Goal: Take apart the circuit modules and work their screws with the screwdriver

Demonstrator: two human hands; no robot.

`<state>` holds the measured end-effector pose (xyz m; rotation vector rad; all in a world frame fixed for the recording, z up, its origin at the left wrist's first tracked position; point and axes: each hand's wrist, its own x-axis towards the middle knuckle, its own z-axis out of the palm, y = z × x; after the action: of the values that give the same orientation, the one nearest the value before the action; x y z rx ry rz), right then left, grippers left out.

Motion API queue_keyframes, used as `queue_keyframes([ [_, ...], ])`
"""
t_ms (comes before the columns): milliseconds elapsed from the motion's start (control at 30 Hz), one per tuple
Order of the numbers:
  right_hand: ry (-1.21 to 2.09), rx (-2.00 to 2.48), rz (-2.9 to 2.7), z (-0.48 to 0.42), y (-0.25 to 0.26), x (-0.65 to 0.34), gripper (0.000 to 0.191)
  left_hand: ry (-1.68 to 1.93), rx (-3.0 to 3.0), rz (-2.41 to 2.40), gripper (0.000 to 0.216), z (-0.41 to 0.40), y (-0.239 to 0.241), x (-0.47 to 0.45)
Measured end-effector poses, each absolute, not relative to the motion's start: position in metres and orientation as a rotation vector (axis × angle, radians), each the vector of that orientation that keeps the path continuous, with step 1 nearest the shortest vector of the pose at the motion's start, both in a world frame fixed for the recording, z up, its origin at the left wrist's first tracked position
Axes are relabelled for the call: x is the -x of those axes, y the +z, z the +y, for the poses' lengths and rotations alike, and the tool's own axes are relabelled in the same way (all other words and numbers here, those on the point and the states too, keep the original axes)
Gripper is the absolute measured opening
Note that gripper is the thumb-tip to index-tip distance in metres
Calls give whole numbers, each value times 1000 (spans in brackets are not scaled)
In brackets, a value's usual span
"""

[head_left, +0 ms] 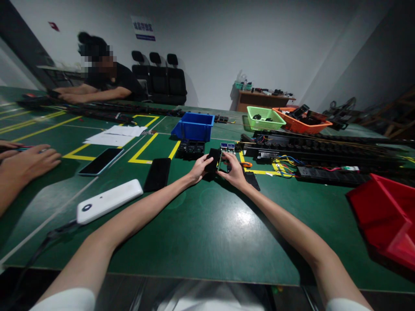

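Note:
My left hand point(199, 169) is closed on a black rectangular casing point(212, 160) just above the green table. From the other side, my right hand point(234, 169) pinches a thin green circuit board point(221, 160) by its edges, right against the casing. Whether the board sits inside the casing or only touches it, I cannot tell. Behind my left hand stand several black modules point(191, 149) in a group. Beyond my right hand lie small blue-topped parts point(228, 147) and an orange-handled tool point(247, 164). A flat black piece point(252, 180) rests by my right wrist.
A blue bin point(196, 126) stands behind the modules. To the left lie phones point(157, 174), a white device point(110, 201) and papers point(112, 135). Black rails with wires point(292, 149) and a red bin point(385, 216) occupy the right. Another person's hand point(34, 162) rests at far left.

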<state>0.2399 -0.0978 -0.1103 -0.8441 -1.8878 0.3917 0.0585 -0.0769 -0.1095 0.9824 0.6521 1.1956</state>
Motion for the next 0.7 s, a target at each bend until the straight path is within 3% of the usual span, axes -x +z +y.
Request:
queue_keyframes([
  [400,346,830,-1910,-96,-112,-240,75,1133,-1057,607,43,-78,-110,-57],
  [700,343,831,-1943,-92,-116,-241,78,1133,-1001,598,37,-76,-111,-55],
])
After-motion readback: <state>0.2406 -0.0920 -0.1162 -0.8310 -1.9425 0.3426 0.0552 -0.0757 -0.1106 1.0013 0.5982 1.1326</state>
